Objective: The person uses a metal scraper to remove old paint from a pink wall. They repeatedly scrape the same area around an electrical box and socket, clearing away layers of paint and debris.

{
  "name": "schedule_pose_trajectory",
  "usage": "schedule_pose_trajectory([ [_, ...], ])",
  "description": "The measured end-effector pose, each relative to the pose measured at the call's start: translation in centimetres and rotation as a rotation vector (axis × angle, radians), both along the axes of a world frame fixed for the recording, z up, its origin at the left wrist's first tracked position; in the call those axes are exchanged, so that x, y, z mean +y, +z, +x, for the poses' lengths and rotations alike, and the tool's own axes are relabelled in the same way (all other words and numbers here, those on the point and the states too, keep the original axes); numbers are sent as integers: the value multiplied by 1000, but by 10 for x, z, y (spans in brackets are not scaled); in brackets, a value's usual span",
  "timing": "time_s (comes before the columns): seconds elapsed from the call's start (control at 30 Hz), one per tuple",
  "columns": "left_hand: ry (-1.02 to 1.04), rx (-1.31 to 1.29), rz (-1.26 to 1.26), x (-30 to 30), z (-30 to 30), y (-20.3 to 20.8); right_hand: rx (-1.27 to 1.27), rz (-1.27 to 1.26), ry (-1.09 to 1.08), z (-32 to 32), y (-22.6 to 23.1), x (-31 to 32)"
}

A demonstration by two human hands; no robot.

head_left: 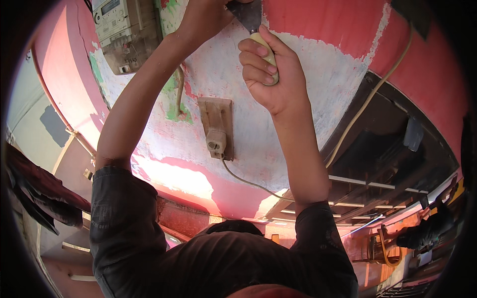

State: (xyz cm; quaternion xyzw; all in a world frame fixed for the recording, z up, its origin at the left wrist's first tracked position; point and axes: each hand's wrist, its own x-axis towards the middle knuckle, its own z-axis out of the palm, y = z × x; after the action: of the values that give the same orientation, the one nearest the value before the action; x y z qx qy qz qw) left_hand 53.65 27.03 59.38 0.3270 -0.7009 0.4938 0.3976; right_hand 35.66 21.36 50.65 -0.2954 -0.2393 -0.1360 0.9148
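Note:
My right hand is closed round the pale yellow-green handle of a putty knife, raised against the wall. Its dark metal blade points up and left, toward the top edge of the view. My left hand is raised beside the blade and appears to touch it. Its fingers are mostly cut off by the upper edge, so their grip is hidden. Behind both arms is the wall, with patchy whitish paint bordered by red paint that has a ragged edge.
An electricity meter hangs on the wall left of my left forearm. Below my hands, a plug sits in a wall socket with a cable trailing right. A second cable runs past a dark framed opening. A wooden chair stands lower right.

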Motion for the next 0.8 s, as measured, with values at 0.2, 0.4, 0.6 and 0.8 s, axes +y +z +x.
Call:
schedule_pose_trajectory([
  [0.2, 20, -30, -82, -8, -3, 18, -62, 1, 109, 15, 14, -13],
  [0.4, 139, -31, 8, -1, -33, -67, 62, 92, -52, -20, -67, -2],
  [0.6, 161, -81, 26, 5, -30, -47, 43, 108, 57, -19, -51, -1],
  [0.8, 39, -78, 19, -3, -29, -69, 61, 87, 9, -20, -71, -7],
])
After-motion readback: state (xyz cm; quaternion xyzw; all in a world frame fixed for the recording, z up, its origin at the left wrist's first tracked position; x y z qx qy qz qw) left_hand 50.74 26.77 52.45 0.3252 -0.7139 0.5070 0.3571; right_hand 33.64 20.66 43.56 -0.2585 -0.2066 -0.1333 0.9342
